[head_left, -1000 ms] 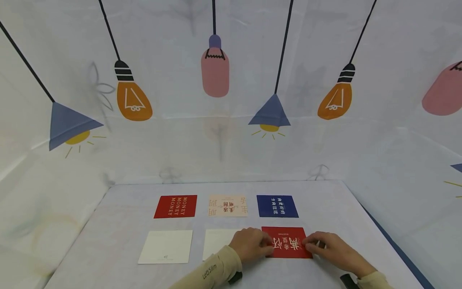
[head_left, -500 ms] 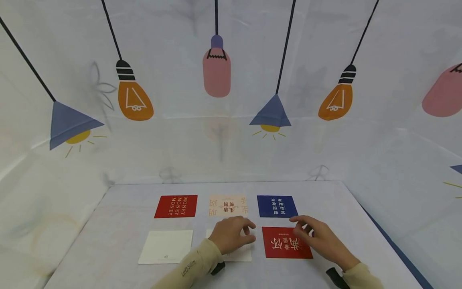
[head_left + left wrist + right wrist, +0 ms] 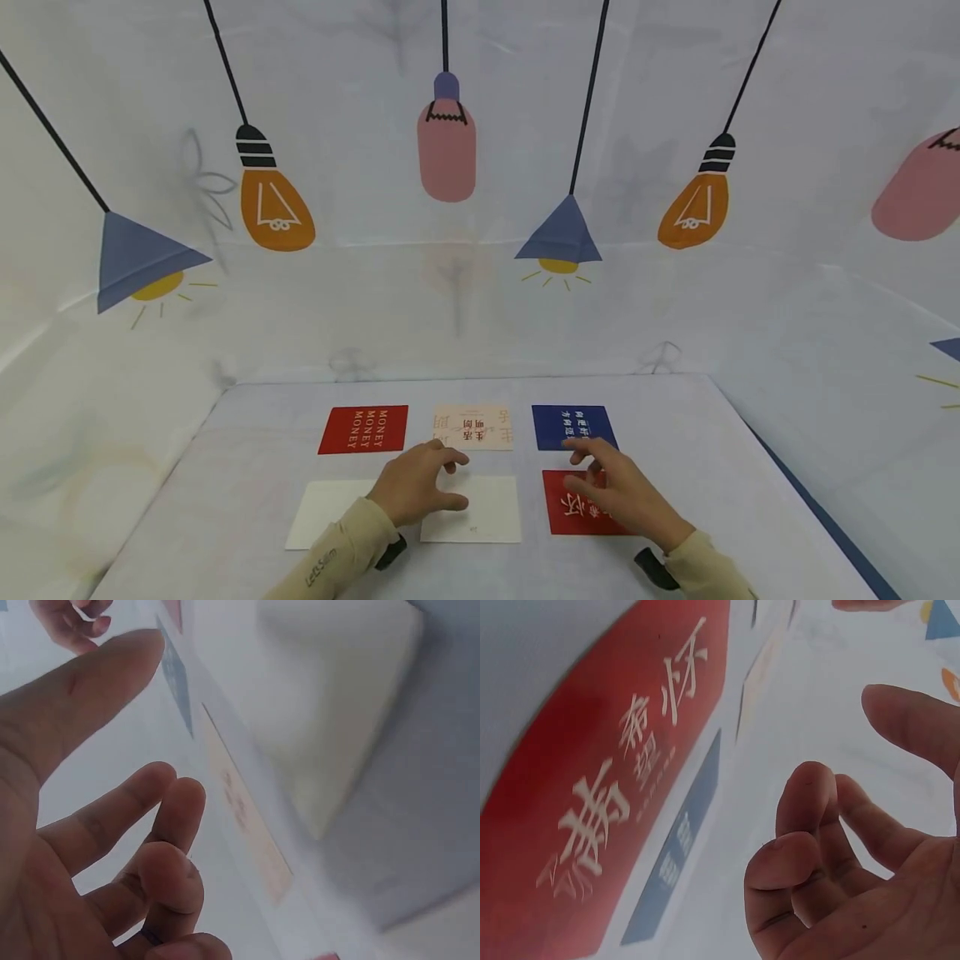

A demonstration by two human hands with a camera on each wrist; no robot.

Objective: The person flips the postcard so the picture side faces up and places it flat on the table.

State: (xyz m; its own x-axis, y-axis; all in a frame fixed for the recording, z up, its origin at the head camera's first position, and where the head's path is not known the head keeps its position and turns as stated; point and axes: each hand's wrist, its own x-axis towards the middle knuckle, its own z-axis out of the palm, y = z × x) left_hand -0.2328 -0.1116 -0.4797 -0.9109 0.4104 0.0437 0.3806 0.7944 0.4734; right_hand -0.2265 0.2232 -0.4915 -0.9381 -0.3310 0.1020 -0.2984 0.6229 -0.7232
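Note:
My left hand (image 3: 416, 485) hangs over the white card (image 3: 491, 521) in the middle of the near row, fingers loosely bent and holding nothing. It partly covers the left white card (image 3: 318, 508). My right hand (image 3: 630, 493) hovers above the near red card (image 3: 557, 521) with white characters, thumb and fingers apart. Its fingertips overlap the lower edge of the blue card (image 3: 551, 425) in the head view. The right wrist view shows the red card (image 3: 547, 855) lying flat, beside the bent fingers. In the left wrist view, the beige card (image 3: 244, 810) appears past the fingertips.
Farther back on the white table (image 3: 225, 467) lie a red "MONEY" card (image 3: 363, 429) and the beige card (image 3: 474, 417), in line with the blue one. A white cloth wall (image 3: 337, 317) printed with lamps rises behind the table.
Both hands have let go of the near red card and lifted away from it. The left hand has moved left over the white cards; the right has shifted left, above the red card.

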